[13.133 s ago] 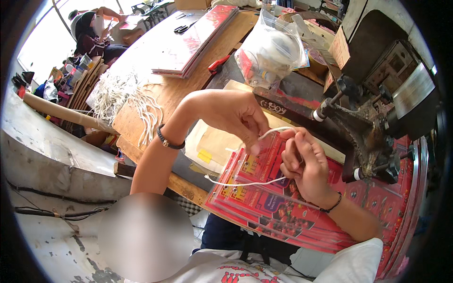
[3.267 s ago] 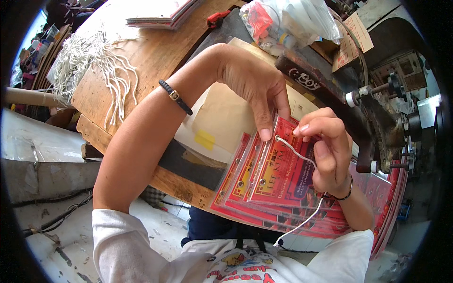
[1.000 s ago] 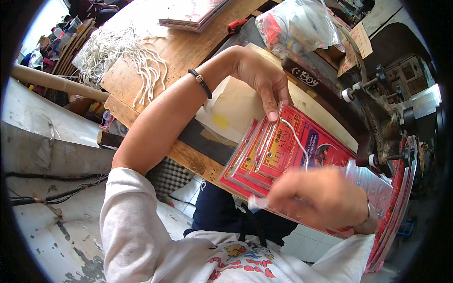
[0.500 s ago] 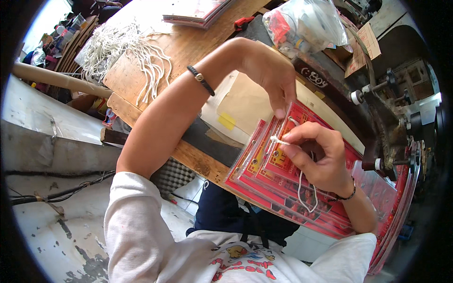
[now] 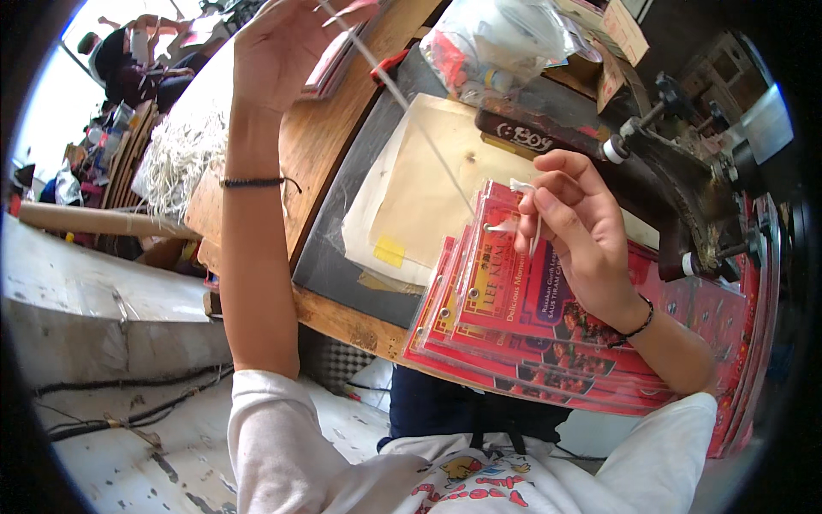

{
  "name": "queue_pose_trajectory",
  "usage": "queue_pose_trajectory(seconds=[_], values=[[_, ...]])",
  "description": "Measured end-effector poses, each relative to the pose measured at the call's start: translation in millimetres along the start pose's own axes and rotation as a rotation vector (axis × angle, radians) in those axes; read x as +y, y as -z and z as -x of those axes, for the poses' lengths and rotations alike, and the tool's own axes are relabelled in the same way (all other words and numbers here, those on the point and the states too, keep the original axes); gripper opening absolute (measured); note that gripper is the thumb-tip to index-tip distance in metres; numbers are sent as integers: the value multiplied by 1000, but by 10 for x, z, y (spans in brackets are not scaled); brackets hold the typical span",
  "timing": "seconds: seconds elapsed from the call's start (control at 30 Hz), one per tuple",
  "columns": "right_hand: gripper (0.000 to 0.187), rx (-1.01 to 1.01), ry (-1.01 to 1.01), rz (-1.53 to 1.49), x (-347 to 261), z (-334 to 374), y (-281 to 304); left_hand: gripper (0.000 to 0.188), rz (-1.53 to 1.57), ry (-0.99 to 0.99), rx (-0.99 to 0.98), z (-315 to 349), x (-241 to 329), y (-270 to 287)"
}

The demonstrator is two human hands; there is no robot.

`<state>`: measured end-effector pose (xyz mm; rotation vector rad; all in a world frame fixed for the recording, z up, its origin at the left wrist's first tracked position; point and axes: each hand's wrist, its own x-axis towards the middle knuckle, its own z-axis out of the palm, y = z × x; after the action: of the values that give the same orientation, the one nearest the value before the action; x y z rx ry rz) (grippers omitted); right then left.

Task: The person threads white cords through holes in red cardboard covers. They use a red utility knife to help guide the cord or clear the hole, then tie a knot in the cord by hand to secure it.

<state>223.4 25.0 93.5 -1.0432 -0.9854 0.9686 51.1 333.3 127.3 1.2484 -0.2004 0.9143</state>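
Observation:
A stack of red printed cards in clear plastic sleeves (image 5: 548,300) fans out at the edge of the worktable, with metal eyelets in the corners. A white cord (image 5: 400,96) stretches taut from the top card's eyelet up to the far left. My left hand (image 5: 278,64) is raised there, its fingers closed on the cord and partly cut off by the frame's upper edge. Just over the top card, my right hand (image 5: 578,227) pinches the cord's other, knotted end between thumb and fingers. Its remaining fingers are loosely curled.
A heap of white cords (image 5: 184,158) lies at the far left of the wooden table (image 5: 321,141). Cream paper sheets (image 5: 437,171) rest on a dark mat. A metal machine frame (image 5: 685,180) stands at right, behind a filled plastic bag (image 5: 497,43). Another person (image 5: 137,60) sits far back.
My left hand has moved from the card's corner up and far left, drawing the cord taut. My right hand has stayed near the card with its fingers lifted slightly.

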Motion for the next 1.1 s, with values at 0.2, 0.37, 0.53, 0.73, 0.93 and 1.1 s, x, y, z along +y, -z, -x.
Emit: queue_pose_trajectory(seconds=[0.2,0.37,0.53,0.73,0.93,1.1], values=[[26,3,-64,-41,-17,-22,38,26,-122,217,-247,-124,-96,178],[23,36,-69,-31,-9,-8,50,35,-916,539,-776,25,-166,-1284],[19,52,-97,-69,-14,-33,4,29,-860,540,-671,149,-381,-1293],[20,41,-102,-48,-4,-6,0,27,-785,446,-569,112,-287,-1265],[19,22,-94,-75,-13,-20,2,28,-918,444,-582,84,-335,-1163],[19,19,-100,-77,-14,-26,10,35,-783,342,-658,94,-412,-1136]])
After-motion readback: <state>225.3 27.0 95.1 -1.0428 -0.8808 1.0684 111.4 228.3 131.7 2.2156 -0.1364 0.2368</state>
